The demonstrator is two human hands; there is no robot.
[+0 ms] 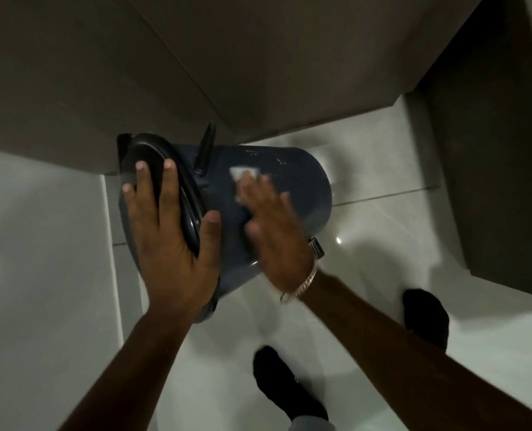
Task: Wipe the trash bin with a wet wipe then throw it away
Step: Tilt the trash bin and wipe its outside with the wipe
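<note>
A dark blue trash bin (292, 172) with a black lid (165, 169) is tipped over, its lid end toward the left. My left hand (168, 241) clasps the lid end, fingers spread over the lid, thumb on the bin's side. My right hand (271, 231) lies flat on the bin's side and presses a white wet wipe (243, 177) under its fingers; the hand is blurred. A black lever (205, 150) sticks up from the bin near the lid.
Brown cabinet fronts (196, 63) stand right behind the bin, and another dark cabinet (495, 169) is at the right. The floor (367, 231) is glossy pale tile. My two feet in black socks, left (286, 387) and right (426, 315), stand below the bin.
</note>
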